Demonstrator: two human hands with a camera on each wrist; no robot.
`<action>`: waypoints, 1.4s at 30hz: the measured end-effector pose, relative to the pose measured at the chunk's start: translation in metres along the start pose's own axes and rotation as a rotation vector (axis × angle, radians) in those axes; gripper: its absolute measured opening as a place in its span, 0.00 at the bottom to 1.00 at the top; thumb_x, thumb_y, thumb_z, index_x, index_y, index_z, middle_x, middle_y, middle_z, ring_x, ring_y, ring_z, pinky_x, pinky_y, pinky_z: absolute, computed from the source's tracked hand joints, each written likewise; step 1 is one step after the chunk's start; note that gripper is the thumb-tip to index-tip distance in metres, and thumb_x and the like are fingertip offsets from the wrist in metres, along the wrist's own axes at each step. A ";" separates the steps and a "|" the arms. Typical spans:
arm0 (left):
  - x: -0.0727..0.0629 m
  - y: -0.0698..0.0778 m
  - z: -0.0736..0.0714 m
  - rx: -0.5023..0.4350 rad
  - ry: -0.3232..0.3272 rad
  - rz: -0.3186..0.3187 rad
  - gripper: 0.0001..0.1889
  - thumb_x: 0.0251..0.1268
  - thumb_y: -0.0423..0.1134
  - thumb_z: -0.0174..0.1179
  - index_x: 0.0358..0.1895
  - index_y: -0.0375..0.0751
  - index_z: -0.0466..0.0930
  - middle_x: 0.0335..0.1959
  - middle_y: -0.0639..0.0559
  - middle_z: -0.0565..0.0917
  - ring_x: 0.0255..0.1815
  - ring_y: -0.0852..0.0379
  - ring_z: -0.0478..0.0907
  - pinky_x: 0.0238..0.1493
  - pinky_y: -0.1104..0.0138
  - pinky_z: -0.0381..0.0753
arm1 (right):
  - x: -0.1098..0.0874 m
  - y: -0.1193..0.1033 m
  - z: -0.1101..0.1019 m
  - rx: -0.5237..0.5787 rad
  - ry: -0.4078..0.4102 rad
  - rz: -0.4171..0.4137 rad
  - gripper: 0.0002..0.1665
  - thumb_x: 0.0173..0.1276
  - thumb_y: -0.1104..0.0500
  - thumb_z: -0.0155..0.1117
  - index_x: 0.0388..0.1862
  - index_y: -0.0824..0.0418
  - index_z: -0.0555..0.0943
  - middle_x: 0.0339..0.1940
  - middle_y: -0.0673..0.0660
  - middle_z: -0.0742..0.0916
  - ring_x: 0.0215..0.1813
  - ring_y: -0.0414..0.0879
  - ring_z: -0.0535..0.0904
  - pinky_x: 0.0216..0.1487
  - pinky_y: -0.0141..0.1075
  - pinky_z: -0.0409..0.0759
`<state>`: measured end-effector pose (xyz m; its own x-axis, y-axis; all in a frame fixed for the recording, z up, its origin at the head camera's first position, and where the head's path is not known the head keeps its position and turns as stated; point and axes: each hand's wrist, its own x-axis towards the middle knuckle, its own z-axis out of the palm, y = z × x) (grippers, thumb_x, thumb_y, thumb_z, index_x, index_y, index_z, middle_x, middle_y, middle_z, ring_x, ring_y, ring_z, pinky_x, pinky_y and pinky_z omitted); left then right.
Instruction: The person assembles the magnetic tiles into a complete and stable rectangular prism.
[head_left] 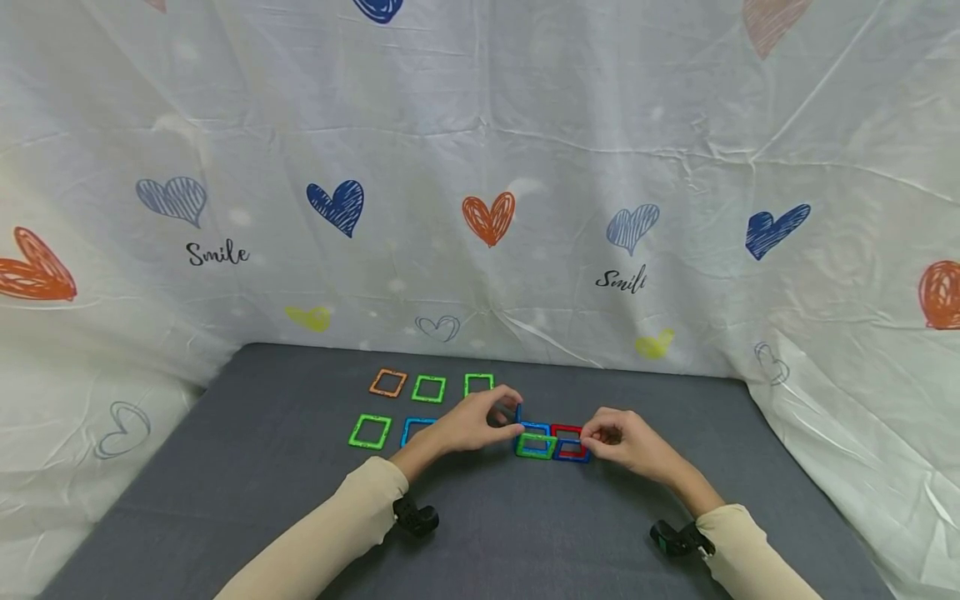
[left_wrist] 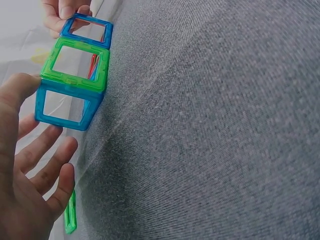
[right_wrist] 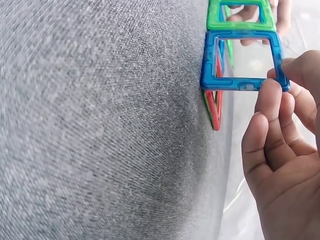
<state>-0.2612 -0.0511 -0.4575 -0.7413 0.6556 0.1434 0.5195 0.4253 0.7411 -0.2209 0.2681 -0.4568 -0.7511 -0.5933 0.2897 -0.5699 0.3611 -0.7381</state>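
Cream sleeves (head_left: 322, 533) nearest, black wrist cameras (head_left: 416, 517) at the cuffs. Between the hands on the bench (head_left: 225, 467): joined group of frame tiles. Green tile (left_wrist: 72, 80) sits edge to edge with right blue tile (right_wrist: 230, 84); left blue tile (left_wrist: 55, 120) meets its other side at an angle; red tile (right_wrist: 215, 112) behind. Left hand (head_left: 472, 423): thumb and forefinger pinching left blue tile, other fingers loose. Right hand (head_left: 630, 442): pinching right blue tile near its outer corner. Step looks like putting up walls; next move probably calls for steadying the left side and lining up right blue tile with red tile. Well left: orange tile (head_left: 385, 393), green ones (head_left: 427, 401), loose blue tile (head_left: 422, 420) partly hidden. Heart-print cloth (head_left: 487, 100) at back.
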 end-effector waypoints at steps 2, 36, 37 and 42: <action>0.000 0.000 0.000 -0.004 -0.001 -0.001 0.24 0.74 0.47 0.64 0.65 0.39 0.73 0.61 0.48 0.79 0.50 0.56 0.82 0.53 0.62 0.79 | 0.000 0.000 0.000 0.006 -0.006 -0.006 0.03 0.72 0.66 0.68 0.41 0.60 0.87 0.35 0.52 0.83 0.32 0.44 0.78 0.31 0.35 0.79; -0.001 -0.001 0.002 -0.033 0.001 -0.024 0.25 0.74 0.47 0.63 0.67 0.40 0.72 0.61 0.48 0.79 0.49 0.57 0.82 0.52 0.61 0.80 | 0.000 0.008 -0.008 0.087 -0.046 -0.017 0.05 0.73 0.66 0.66 0.44 0.64 0.86 0.36 0.55 0.85 0.31 0.50 0.81 0.30 0.38 0.81; -0.001 -0.001 0.002 -0.034 0.001 -0.027 0.26 0.74 0.48 0.63 0.68 0.40 0.71 0.61 0.48 0.79 0.49 0.58 0.82 0.52 0.62 0.80 | 0.000 0.009 -0.009 0.096 -0.050 -0.017 0.05 0.74 0.66 0.66 0.45 0.65 0.86 0.37 0.57 0.85 0.31 0.52 0.82 0.30 0.39 0.81; -0.002 -0.001 0.001 -0.032 0.004 -0.022 0.28 0.74 0.47 0.63 0.70 0.40 0.69 0.61 0.48 0.79 0.48 0.59 0.82 0.51 0.62 0.80 | 0.002 0.016 -0.016 0.111 -0.057 0.007 0.07 0.75 0.67 0.62 0.47 0.69 0.85 0.35 0.61 0.86 0.31 0.58 0.83 0.31 0.42 0.81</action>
<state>-0.2596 -0.0523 -0.4598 -0.7543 0.6436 0.1295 0.4892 0.4195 0.7646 -0.2366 0.2842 -0.4580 -0.7329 -0.6321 0.2518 -0.5219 0.2849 -0.8040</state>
